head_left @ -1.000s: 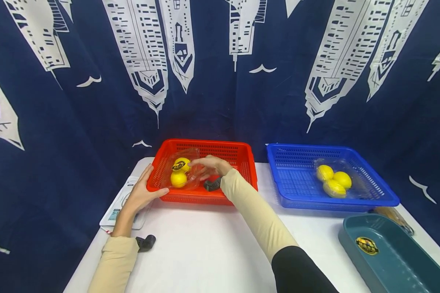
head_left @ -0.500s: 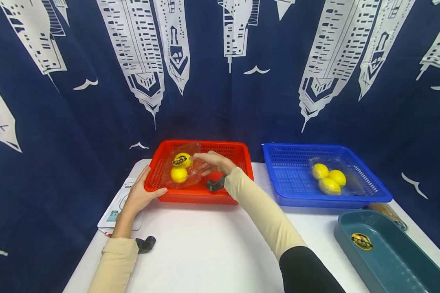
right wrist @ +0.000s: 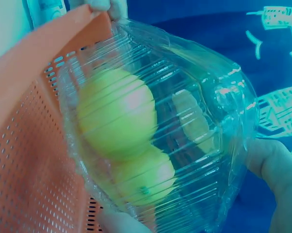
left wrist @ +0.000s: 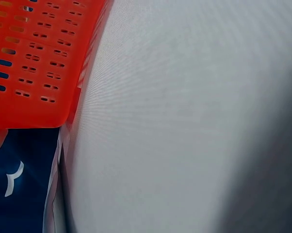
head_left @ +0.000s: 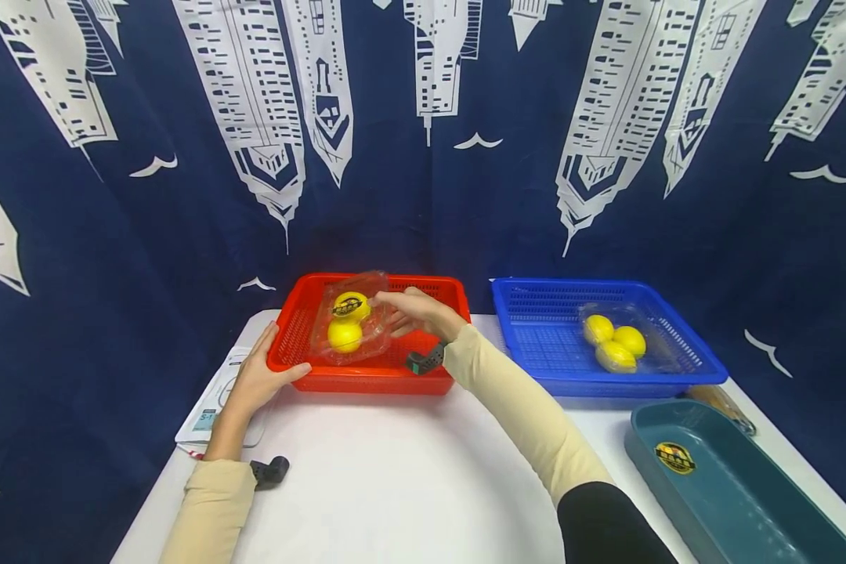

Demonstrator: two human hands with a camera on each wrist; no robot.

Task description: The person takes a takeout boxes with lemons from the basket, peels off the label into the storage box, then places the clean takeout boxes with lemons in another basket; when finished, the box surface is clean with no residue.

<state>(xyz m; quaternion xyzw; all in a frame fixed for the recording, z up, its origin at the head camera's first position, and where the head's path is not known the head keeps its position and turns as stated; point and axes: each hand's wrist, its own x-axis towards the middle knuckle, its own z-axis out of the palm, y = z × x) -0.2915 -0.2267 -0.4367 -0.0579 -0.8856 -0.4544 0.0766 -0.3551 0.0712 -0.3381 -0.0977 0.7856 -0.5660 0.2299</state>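
A clear plastic clamshell box (head_left: 351,321) with yellow lemons (head_left: 345,335) and a round sticker inside is tilted up above the red basket (head_left: 437,296). My right hand (head_left: 414,312) grips the box's right edge. In the right wrist view the box (right wrist: 155,141) fills the frame, two lemons (right wrist: 118,111) showing through it, fingers (right wrist: 272,162) at its edge. My left hand (head_left: 261,377) holds the red basket's front left corner, thumb on the rim. The left wrist view shows only the basket's corner (left wrist: 34,63) and the white table (left wrist: 185,121).
A blue basket (head_left: 536,321) to the right holds another clear box of lemons (head_left: 613,343). A teal tray (head_left: 719,486) with a sticker lies at front right. A white device (head_left: 207,407) lies at the table's left edge by my left wrist.
My right hand has lifted the box of lemons from the red basket's floor and tilted it upright. The left hand stayed on the basket's corner.
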